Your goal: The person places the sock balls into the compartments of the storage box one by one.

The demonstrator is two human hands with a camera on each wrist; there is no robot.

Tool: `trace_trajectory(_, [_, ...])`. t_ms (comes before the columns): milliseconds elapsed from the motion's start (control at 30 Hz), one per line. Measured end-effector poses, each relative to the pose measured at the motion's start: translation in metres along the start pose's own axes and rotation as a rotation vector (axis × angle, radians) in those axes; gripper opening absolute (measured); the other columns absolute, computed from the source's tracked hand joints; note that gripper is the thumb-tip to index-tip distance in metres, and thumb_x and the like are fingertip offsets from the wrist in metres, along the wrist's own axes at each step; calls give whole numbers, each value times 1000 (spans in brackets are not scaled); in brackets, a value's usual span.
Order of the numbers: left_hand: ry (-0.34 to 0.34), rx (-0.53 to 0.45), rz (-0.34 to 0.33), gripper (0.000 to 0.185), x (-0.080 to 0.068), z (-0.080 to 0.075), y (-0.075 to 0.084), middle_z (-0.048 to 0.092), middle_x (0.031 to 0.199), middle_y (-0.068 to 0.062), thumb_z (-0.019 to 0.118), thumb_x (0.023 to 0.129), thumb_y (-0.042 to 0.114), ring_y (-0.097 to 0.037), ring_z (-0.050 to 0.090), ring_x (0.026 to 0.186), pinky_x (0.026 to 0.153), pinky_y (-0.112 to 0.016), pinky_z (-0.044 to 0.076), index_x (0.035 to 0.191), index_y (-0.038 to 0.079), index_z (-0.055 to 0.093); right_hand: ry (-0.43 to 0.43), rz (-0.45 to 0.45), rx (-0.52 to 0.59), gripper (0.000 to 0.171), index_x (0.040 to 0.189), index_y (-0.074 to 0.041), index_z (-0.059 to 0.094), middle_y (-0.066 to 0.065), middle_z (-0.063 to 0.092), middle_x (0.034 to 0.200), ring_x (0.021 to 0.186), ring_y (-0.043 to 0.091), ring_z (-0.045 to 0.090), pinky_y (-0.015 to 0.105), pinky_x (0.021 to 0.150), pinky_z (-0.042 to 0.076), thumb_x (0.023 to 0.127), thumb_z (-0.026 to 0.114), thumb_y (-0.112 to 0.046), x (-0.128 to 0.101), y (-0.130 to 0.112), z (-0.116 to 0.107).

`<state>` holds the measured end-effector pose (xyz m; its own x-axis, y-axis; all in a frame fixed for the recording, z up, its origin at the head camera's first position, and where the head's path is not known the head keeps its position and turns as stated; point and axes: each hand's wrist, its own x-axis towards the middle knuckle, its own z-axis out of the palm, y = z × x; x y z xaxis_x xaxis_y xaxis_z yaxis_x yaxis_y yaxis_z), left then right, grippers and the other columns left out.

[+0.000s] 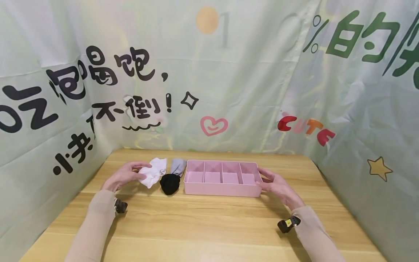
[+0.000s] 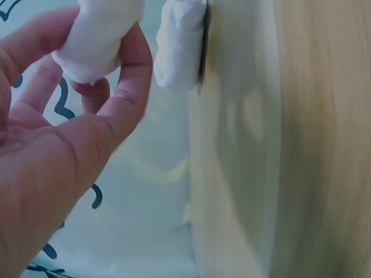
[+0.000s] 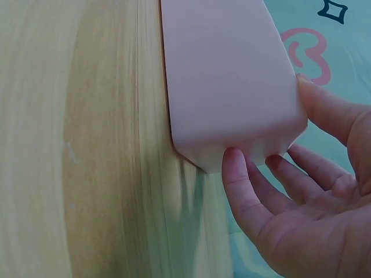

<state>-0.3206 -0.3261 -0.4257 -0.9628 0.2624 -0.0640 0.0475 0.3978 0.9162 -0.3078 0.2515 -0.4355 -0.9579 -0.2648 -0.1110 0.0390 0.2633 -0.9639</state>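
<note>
My left hand (image 1: 126, 174) pinches a soft white bundle, like a rolled sock (image 2: 98, 40), between thumb and fingers. A second white roll (image 2: 181, 46) is close beside it; in the head view the two overlap. Just to their right sit a black rolled bundle (image 1: 170, 184) and a grey one (image 1: 178, 166) behind it. My right hand (image 1: 278, 185) is at the right end of a pink box (image 1: 222, 189) with several compartments in a row. Its thumb and fingertips rest spread against the end wall (image 3: 255, 145), the fingers only slightly bent.
The pink box stands on a wooden table (image 1: 196, 225) near its back edge. A printed curtain (image 1: 248, 80) hangs behind the table and along both sides. Each wrist carries a small black camera, one on the left (image 1: 121, 206) and one on the right (image 1: 288, 224).
</note>
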Motion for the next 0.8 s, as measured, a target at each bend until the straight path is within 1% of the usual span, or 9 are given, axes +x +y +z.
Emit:
trace_trajectory(100, [9, 51, 17, 58, 1, 3, 5, 44, 141, -27, 76, 79, 8, -27, 54, 108, 83, -30, 54, 133, 2, 57, 4, 5, -1, 77, 154, -4, 26, 19, 24, 160, 142, 42, 32, 34, 93, 53, 91, 69, -10, 1, 1, 0])
trace_trajectory(233, [27, 83, 4, 61, 3, 7, 10, 45, 143, -25, 78, 78, 13, -30, 54, 111, 88, -32, 51, 135, 8, 57, 1, 0, -6, 78, 155, -4, 25, 20, 23, 161, 142, 42, 32, 34, 94, 52, 91, 69, -11, 1, 2, -1])
trace_trajectory(333, [47, 50, 10, 62, 8, 11, 15, 48, 140, -23, 78, 79, 13, -29, 55, 109, 89, -34, 50, 137, 8, 56, 1, -6, 4, 77, 155, -4, 25, 20, 23, 160, 142, 42, 32, 34, 94, 52, 92, 68, -10, 1, 2, -3])
trace_trajectory(400, [69, 5, 31, 62, 13, 15, 17, 49, 138, -22, 77, 80, 10, -27, 56, 106, 87, -32, 52, 137, 7, 56, -7, -14, 6, 76, 155, -3, 23, 21, 23, 160, 142, 43, 32, 35, 95, 52, 92, 66, -9, 1, 1, -3])
trace_trajectory(500, [93, -75, 73, 61, 20, 21, 20, 49, 142, -22, 76, 80, 5, -22, 58, 103, 84, -30, 55, 137, 3, 55, -8, -14, 11, 74, 155, -3, 24, 20, 23, 160, 142, 43, 32, 36, 95, 52, 93, 65, -7, 1, 0, -3])
trace_trajectory(533, [102, -88, 80, 61, 22, 23, 21, 48, 143, -23, 77, 80, 4, -21, 59, 102, 83, -30, 55, 137, 2, 55, -8, -12, 8, 74, 155, -3, 24, 20, 22, 161, 142, 43, 31, 36, 96, 51, 93, 65, -7, 1, 0, -3])
trace_trajectory(600, [125, -91, 91, 60, 25, 27, 24, 48, 143, -24, 77, 81, 5, -18, 61, 100, 83, -30, 56, 137, 2, 55, -1, -4, 3, 75, 155, -4, 25, 19, 23, 161, 142, 43, 32, 37, 97, 52, 93, 66, -8, 2, 1, -3])
trace_trajectory(733, [163, -59, 123, 57, 31, 36, 29, 48, 145, -22, 78, 82, 9, -17, 62, 105, 82, -28, 56, 135, 5, 58, 7, -2, -4, 76, 155, -5, 26, 19, 24, 160, 142, 42, 33, 38, 96, 52, 92, 68, -10, 3, 3, -3])
trace_trajectory(800, [165, -56, 152, 56, 34, 40, 31, 46, 148, -21, 77, 82, 8, -17, 61, 109, 81, -26, 56, 135, 4, 58, 6, -4, -7, 76, 155, -5, 25, 19, 24, 160, 142, 42, 33, 37, 96, 52, 92, 68, -10, 3, 3, -3])
